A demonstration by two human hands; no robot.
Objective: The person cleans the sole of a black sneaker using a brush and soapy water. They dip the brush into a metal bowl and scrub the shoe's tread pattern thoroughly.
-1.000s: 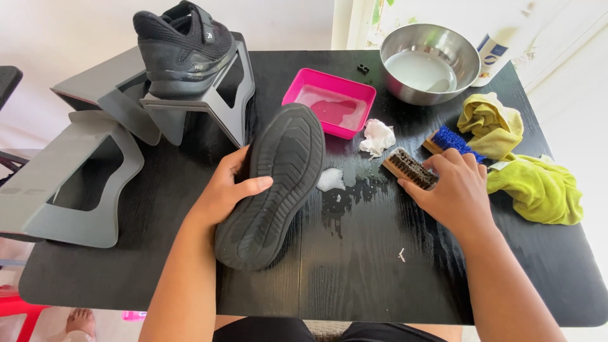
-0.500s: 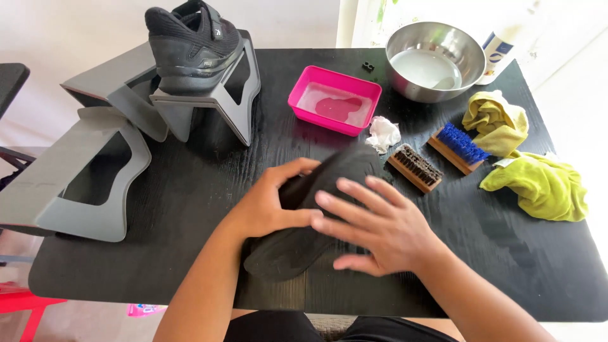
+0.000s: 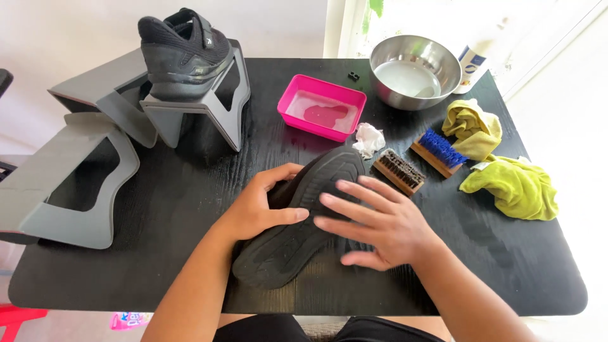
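Field notes, head view. A second ago my right hand [image 3: 380,221] was over at the brown-bristled brush [image 3: 398,171]; now that brush lies alone on the table [image 3: 158,209], and the hand rests flat on the black shoe [image 3: 297,221], fingers spread across the sole. My left hand [image 3: 259,206] has stayed on the shoe's left edge, thumb over the sole, fingers curled under the side. The shoe has turned a little and now lies sole-up at the table's middle, toe towards the brush. Reading: scrubbing has paused, and both hands are handling the shoe itself.

Count:
- shoes: two, this one and its mate [image 3: 183,47] perched on a stand
- grey stands [image 3: 82,183]: three (rear one partly hidden)
- brushes: two, brown and blue-bristled [image 3: 440,151]
- yellow-green cloths [image 3: 510,187]: two
- steel bowl [image 3: 415,69]: one
- pink tray [image 3: 322,107]: one
- crumpled white wad [image 3: 368,139]: one
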